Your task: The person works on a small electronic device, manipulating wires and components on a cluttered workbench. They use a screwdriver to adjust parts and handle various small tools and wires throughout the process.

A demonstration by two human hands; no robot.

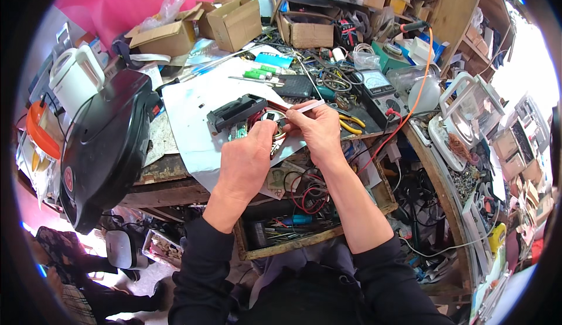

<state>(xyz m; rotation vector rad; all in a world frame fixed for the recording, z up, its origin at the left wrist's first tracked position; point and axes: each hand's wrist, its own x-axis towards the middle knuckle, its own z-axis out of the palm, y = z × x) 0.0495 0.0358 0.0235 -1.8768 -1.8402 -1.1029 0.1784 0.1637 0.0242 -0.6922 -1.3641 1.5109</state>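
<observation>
A bare left hand (244,158) curls its fingers at a small, partly hidden pale part (271,116); a bare right hand (322,131) pinches a slim, pale flat strip (308,106). Beside them: a long black plastic housing (237,112) over a large white sheet (184,105). Right: yellow-handled pliers (351,128), black box-shaped analogue meter (381,93). Below: open wooden drawer (304,247).

Small dark print on a blue card (274,60), pale lettering on green cylindrical batteries (255,75), fine scale markings on an analogue multimeter (383,91), all too small to read.
</observation>
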